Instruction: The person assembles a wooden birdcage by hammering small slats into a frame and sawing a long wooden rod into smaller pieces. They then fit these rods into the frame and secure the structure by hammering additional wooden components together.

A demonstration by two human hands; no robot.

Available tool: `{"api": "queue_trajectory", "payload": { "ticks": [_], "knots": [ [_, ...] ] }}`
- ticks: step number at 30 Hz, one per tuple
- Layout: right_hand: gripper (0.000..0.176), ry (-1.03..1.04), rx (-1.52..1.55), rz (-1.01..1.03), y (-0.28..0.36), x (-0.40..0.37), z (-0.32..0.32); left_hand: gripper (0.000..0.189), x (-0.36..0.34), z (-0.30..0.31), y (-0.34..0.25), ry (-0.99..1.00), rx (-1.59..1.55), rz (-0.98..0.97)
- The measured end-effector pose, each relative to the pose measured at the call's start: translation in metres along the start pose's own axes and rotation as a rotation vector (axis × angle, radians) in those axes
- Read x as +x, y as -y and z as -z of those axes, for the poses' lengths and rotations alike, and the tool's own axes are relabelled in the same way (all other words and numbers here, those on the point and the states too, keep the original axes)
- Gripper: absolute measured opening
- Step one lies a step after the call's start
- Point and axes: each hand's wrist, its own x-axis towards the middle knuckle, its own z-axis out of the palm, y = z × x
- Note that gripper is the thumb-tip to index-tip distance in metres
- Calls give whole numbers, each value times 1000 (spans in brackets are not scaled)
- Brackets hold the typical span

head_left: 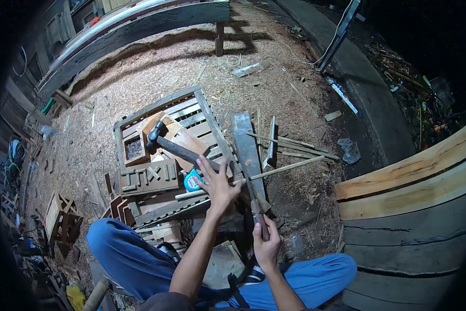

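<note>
My right hand (pixel 267 241) is closed round the wooden handle of a long-bladed knife (pixel 250 191). Its dark blade points away from me and crosses a thin wooden strip (pixel 290 167). My left hand (pixel 218 186) holds that strip from above, fingers spread, just left of the blade; its underside is hidden. Past the left fingertips lies a hammer (pixel 178 149) with a dark metal head. A blue tape measure (pixel 193 180) sits beside the left thumb. Nearby is a wooden block (pixel 150 178) with small wood pieces on it.
A slatted wooden pallet (pixel 212 120) lies in front of me, bearing boards and an open wooden box (pixel 134 149). Right of it are a grey plank (pixel 243 129) and loose strips. Broad boards (pixel 399 184) stand at right. A long bench (pixel 139 31) spans the back; shavings cover the ground.
</note>
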Motion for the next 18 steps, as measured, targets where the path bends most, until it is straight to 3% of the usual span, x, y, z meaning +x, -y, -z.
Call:
{"api": "queue_trajectory", "payload": {
  "ticks": [2, 3, 5, 9, 11, 12, 13, 15, 18],
  "knots": [
    [34, -8, -23, 21, -2, -1, -2, 70, -7, 2, 0, -58, 48, -141],
    [34, -17, -46, 40, -3, -2, -3, 70, -10, 1, 2, -57, 48, -138],
    [33, 5, -28, 22, 0, 0, 1, 35, -13, -2, 7, -179, 1, -341],
    [32, -11, -14, 55, 3, 1, -2, 23, -14, -4, 13, -209, 24, -513],
    [32, -34, -2, 81, 6, 1, -3, 27, -5, -7, 20, -201, 37, -646],
    [32, -4, 24, -36, 10, 1, 0, 30, 1, -6, 21, -169, 41, -718],
    [32, 25, 51, -153, 13, 2, 1, 30, 5, 0, 26, -174, 44, -715],
    [33, 6, 40, -94, 5, 4, 1, 34, 5, 5, 28, 48, 42, -713],
    [33, -15, 2, -78, 11, 3, -2, 38, -1, 8, 23, -24, 19, -695]
  ]
}}
